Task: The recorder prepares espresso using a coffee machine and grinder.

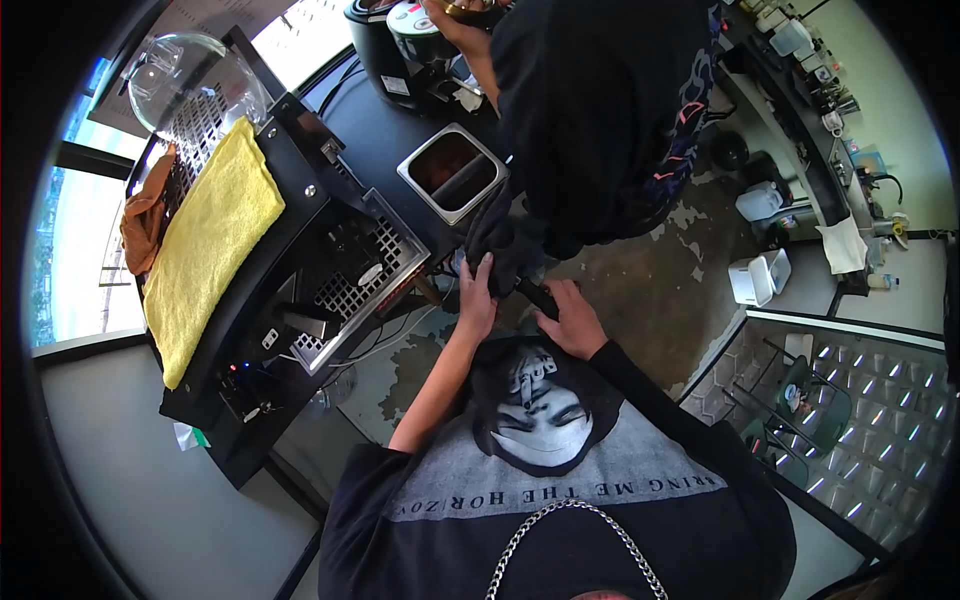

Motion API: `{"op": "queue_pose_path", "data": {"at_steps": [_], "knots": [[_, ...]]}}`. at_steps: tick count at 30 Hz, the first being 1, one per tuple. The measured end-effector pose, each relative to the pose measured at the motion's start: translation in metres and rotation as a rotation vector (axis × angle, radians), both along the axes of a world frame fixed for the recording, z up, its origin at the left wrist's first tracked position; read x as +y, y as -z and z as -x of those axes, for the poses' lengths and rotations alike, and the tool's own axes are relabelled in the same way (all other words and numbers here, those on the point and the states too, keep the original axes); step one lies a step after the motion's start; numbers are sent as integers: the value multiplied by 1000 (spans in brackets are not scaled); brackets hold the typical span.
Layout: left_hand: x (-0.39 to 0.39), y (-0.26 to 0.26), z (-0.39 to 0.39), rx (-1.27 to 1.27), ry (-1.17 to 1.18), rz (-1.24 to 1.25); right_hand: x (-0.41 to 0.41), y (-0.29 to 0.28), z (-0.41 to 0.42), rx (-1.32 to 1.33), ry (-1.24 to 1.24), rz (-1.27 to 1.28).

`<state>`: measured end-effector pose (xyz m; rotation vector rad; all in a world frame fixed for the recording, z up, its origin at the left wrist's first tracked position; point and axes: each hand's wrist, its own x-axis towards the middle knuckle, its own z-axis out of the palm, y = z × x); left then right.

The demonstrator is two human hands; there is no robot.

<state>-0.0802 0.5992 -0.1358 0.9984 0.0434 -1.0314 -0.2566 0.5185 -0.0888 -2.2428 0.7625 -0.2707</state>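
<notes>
My right hand (pixel 571 319) is closed around the black handle of a portafilter (pixel 538 297), whose head is hidden in a dark cloth. My left hand (pixel 478 296) holds that dark cloth (pixel 499 240) around the far end of the handle. Just beyond the cloth, a steel-rimmed knock box (pixel 405 171) with a dark bar across it is set in the black counter. To the left stands an espresso machine (pixel 300 187) with a perforated drip tray (pixel 420 259). A yellow towel (pixel 217 247) and a brown cloth (pixel 154 217) lie on top of it.
A co-worker in black (pixel 600 127) stands close in front, one hand at a coffee grinder (pixel 386 67). A clear domed vessel (pixel 191 82) is on the machine's top. Cables hang below the counter at left. A white bin (pixel 750 281) and a shelf of bottles are at right.
</notes>
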Motion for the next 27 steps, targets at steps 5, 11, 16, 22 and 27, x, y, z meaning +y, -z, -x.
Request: {"op": "queue_pose_path", "data": {"at_steps": [5, 11, 16, 22, 27], "knots": [[15, 25, -17, 76, 84, 14, -5, -8, -11, 184, 3, -383], [-1, -15, -43, -42, 366, -245, -25, -10, -1, 130, -149, 58], [-2, 1, -54, -142, 502, -175, -58, -23, -4, 83, -265, 105], [11, -6, -59, -156, 672, -116, -80, -35, 2, 99, -326, -124], [18, -5, -56, 41, 641, -59, -91, -58, -13, 341, -352, -493]]}}
